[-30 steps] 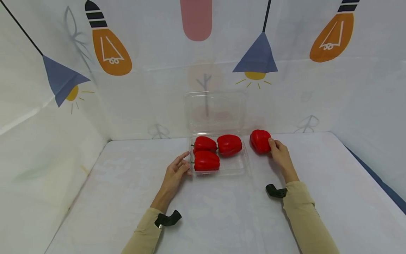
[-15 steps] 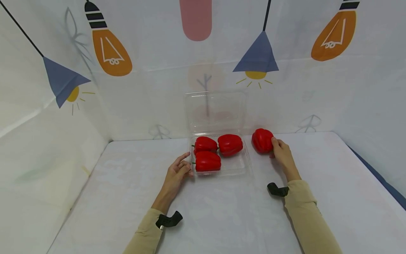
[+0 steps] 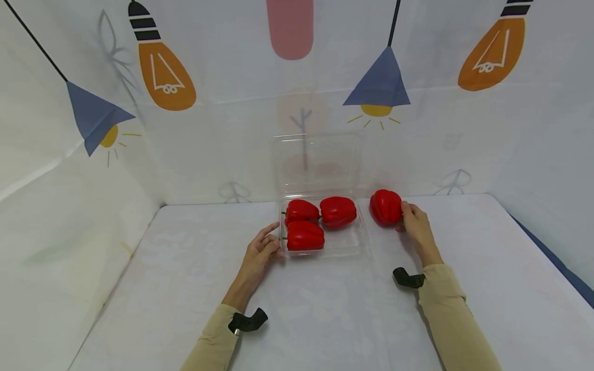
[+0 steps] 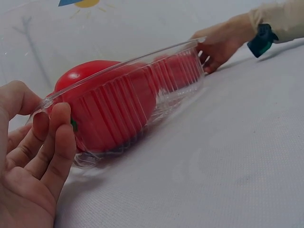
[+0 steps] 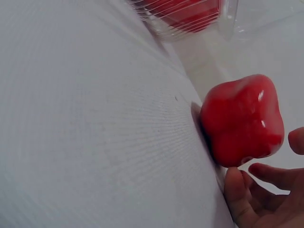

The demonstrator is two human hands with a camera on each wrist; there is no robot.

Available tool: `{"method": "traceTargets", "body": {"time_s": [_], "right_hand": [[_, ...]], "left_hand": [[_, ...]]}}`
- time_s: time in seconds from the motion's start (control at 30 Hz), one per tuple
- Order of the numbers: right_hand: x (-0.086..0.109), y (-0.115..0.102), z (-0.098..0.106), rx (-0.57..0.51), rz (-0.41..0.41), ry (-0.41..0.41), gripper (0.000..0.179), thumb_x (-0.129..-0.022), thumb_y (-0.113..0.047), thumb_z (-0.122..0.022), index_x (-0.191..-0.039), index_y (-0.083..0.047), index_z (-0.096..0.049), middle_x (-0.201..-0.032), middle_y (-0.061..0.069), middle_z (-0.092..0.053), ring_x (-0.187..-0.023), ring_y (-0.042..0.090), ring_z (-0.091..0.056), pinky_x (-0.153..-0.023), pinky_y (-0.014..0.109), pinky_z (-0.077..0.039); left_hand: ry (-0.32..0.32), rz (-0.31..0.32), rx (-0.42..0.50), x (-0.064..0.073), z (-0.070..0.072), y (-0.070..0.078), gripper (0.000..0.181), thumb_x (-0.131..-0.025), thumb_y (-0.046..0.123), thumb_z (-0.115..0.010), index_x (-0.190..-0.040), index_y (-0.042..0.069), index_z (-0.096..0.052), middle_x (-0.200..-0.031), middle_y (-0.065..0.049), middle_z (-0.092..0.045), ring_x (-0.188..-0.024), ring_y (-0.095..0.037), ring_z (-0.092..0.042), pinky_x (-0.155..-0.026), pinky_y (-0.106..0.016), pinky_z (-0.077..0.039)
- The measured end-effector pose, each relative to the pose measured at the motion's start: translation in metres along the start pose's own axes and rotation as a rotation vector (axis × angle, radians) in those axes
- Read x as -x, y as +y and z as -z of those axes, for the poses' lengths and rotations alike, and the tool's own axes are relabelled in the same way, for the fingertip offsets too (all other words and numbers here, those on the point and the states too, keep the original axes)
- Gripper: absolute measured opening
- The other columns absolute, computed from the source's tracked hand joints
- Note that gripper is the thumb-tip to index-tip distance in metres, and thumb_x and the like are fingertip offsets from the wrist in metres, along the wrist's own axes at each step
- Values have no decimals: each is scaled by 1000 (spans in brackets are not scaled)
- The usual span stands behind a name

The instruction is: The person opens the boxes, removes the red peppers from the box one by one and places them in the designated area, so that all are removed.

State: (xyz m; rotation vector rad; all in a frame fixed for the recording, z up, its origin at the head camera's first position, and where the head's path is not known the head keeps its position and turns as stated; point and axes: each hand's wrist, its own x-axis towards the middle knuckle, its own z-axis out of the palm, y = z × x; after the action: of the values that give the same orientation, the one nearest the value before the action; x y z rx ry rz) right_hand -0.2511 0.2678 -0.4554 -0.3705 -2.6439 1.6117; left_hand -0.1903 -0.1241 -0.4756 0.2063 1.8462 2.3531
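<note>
Three red bell peppers, among them the front pepper (image 3: 304,236), lie in a clear plastic clamshell box (image 3: 341,246) whose lid (image 3: 316,162) stands raised at the back. My left hand (image 3: 257,256) holds the box's left rim; in the left wrist view its thumb and bent fingertips (image 4: 61,113) meet at that rim. Another red bell pepper (image 3: 386,207) rests on the table right of the box. Beside its right side is my right hand (image 3: 416,226). In the right wrist view the fingertips (image 5: 236,183) are right at that pepper (image 5: 242,121), with the thumb apart from it.
A white cloth covers the table (image 3: 325,309). Behind it hangs a pale curtain (image 3: 223,149) printed with lamps and bulbs, close to the raised lid. Another curtain side (image 3: 69,232) stands at the left.
The pepper by my right hand has shifted slightly right and turned a little, and the right hand has drawn slightly rightward. The left hand stays at the box.
</note>
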Motion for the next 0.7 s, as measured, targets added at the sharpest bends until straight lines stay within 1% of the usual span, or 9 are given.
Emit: {"method": "traceTargets", "body": {"time_s": [0.07,0.17,0.23,0.3,0.37,0.43,0.5,0.6,0.7], "right_hand": [[-1,1,0,-13,2,25,64,-100,-47,-23,-139,0,-40,-128,24,-49,-61,5,-57,-66,19,-46],[-2,1,-1,-35,6,92,60,-100,-45,-27,-139,-2,-40,-128,21,-51,-75,7,-57,-64,16,-48],[-2,0,-1,-55,11,151,56,-100,-43,-30,-138,-4,-43,-126,15,-52,-84,5,-53,-64,14,-48],[-1,-3,-1,-84,28,223,51,-99,-40,-36,-135,-6,-47,-121,9,-53,-88,5,-51,-63,11,-47],[0,-7,0,-109,54,284,46,-98,-37,-42,-132,-8,-50,-116,4,-53,-84,2,-49,-62,10,-46],[1,-10,1,-114,84,320,43,-97,-36,-44,-130,-10,-52,-115,1,-53,-85,1,-49,-62,9,-44],[1,-11,1,-99,117,333,42,-97,-36,-46,-129,-10,-53,-117,2,-54,-90,2,-49,-66,9,-44],[1,-13,1,-74,179,327,41,-97,-35,-46,-129,-10,-53,-122,7,-55,-100,4,-47,-76,12,-42],[1,-16,0,-51,253,312,39,-96,-33,-47,-128,-10,-53,-123,9,-56,-103,5,-48,-84,16,-40]], "left_hand": [[7,7,-7,0,0,0,49,-94,4,-51,-141,9,-38,-85,4,-54,-73,-8,-57,-73,-20,-54],[20,14,-15,-1,0,0,49,-94,4,-51,-141,10,-40,-86,3,-53,-74,-8,-56,-73,-20,-53],[23,14,-20,-1,0,0,48,-94,3,-50,-140,10,-40,-86,2,-53,-74,-8,-55,-72,-20,-53],[26,11,-23,-1,0,-1,48,-93,3,-49,-140,10,-40,-86,1,-53,-74,-8,-55,-71,-20,-53],[28,7,-30,-1,0,-1,48,-93,2,-49,-140,10,-40,-86,0,-52,-74,-8,-55,-71,-19,-53],[32,5,-30,-1,-1,-1,48,-93,2,-48,-140,10,-41,-86,0,-53,-74,-8,-55,-71,-19,-53],[35,3,-33,-1,-1,-1,48,-93,2,-48,-139,10,-41,-86,1,-53,-74,-8,-56,-71,-19,-54],[38,3,-22,-1,-1,-1,47,-93,1,-48,-139,10,-42,-85,2,-54,-72,-8,-57,-72,-20,-54],[35,-1,-15,-2,-1,-2,47,-93,1,-48,-139,10,-42,-85,2,-54,-71,-9,-58,-71,-20,-54]]}}
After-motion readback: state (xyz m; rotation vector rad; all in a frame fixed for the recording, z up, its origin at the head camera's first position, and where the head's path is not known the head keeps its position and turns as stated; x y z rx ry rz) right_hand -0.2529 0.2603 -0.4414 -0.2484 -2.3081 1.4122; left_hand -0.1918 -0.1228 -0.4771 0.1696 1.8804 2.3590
